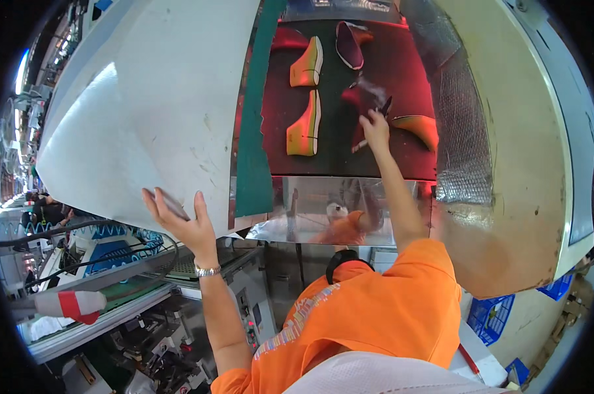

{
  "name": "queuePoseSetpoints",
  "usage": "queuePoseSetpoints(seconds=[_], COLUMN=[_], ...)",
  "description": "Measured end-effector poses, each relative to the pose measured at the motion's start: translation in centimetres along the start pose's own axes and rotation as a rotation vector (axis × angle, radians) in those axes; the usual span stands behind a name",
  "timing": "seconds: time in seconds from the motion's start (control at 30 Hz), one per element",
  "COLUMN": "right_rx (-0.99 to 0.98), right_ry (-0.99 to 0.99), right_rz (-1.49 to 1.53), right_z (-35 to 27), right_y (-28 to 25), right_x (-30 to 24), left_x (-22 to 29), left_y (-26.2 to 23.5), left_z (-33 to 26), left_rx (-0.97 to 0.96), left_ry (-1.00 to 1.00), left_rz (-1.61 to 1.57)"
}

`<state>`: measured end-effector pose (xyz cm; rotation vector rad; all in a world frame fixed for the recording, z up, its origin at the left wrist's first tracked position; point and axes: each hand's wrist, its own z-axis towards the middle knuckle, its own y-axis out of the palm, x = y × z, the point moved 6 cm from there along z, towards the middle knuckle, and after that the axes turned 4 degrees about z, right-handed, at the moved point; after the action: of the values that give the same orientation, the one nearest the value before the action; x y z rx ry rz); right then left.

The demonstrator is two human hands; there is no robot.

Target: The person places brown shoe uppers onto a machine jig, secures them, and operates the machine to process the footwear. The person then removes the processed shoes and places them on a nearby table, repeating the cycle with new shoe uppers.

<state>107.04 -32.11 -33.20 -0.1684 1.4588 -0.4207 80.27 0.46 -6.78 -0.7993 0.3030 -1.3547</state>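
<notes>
My left hand [184,224] is open, its fingers spread against or just in front of a white panel [152,111]. My right hand [376,131] reaches into a red-lit tunnel with a dark bed [336,167]. Its fingers close on a dark shoe [363,98], which is smeared by motion, so the exact grip is hard to see. Left of that hand, two yellow-looking wedge shoes [306,64] [303,126] lie on their sides. A shoe with its opening showing [349,46] lies farther in. Beside my right wrist, another yellow-orange shoe [420,129] lies near the right wall.
A green flap [252,131] hangs along the tunnel's left edge. Silvery foil [466,125] lines the right side, and a shiny metal lip [336,210] crosses the front. Blue crates [491,318] stand at lower right. Machinery and cables [93,226] lie at left.
</notes>
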Motion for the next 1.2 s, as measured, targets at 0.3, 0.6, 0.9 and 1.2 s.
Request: queuePoseSetpoints(seconds=[0.3, 0.6, 0.9, 1.2], right_rx=[-1.035, -0.157, -0.07, -0.313], right_ry=[0.096, -0.121, -0.301, -0.526], right_rz=[-0.315, -0.405, -0.238, -0.221], right_z=[-11.3, 21.1, 25.9, -0.4], right_y=[-4.5, 7.4, 10.6, -2.1], right_x=[-4.5, 6.5, 5.3, -10.3], left_x=[-0.2, -0.3, -0.4, -0.1], left_y=[0.5, 1.1, 0.6, 0.3], left_z=[0.3, 0.3, 0.3, -0.3], left_rx=[0.01, -0.001, 0.0, 0.014], left_ry=[-0.068, -0.06, -0.016, -0.05], left_rz=[-0.102, -0.093, -0.042, -0.101])
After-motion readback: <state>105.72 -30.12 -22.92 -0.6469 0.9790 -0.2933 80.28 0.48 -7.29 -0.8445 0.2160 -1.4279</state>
